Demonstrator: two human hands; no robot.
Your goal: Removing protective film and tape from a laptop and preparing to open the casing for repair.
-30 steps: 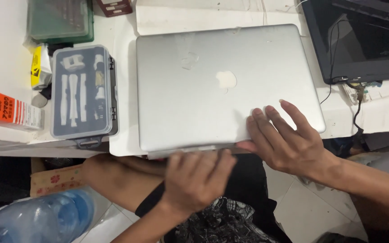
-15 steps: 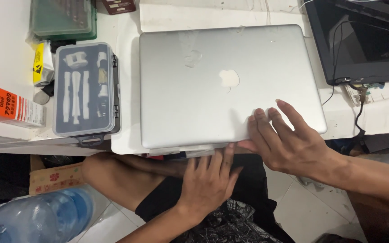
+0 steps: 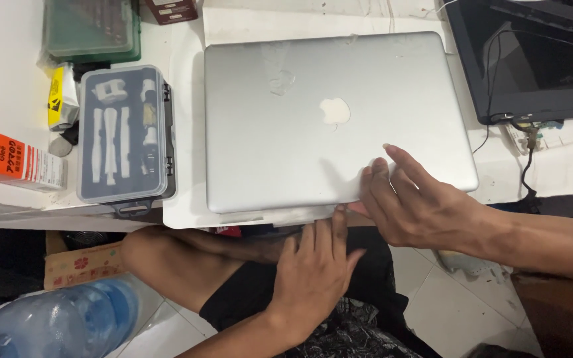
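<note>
1. Silver laptop (image 3: 329,122): closed, lying flat on a white mat (image 3: 187,205) at the near edge of the white table (image 3: 1,79). Its front edge faces us.
2. Our right hand (image 3: 419,202): fingers spread loosely and laid flat on the lid's near right corner, thumb tucked at the front edge. It presses and grips nothing.
3. Our left hand (image 3: 313,272): open, fingers straight, tips reaching up to the middle of the laptop's front edge from below the table line. We cannot tell whether they touch the lip.
4. Handling note, as we judge it: to lift the lid cleanly, we would steady the base with one hand, set fingertips at the centre of the lip, and raise evenly to avoid twisting the hinge.
5. Grey tool case (image 3: 124,136): clear-lidded, just left of the laptop, holding white parts.
6. Orange box (image 3: 11,159): far left.
7. Green case (image 3: 91,30): far left corner.
8. Black laptop (image 3: 532,59): far right, cable trailing.
9. Water bottle (image 3: 48,325): on the floor, near left.
</note>
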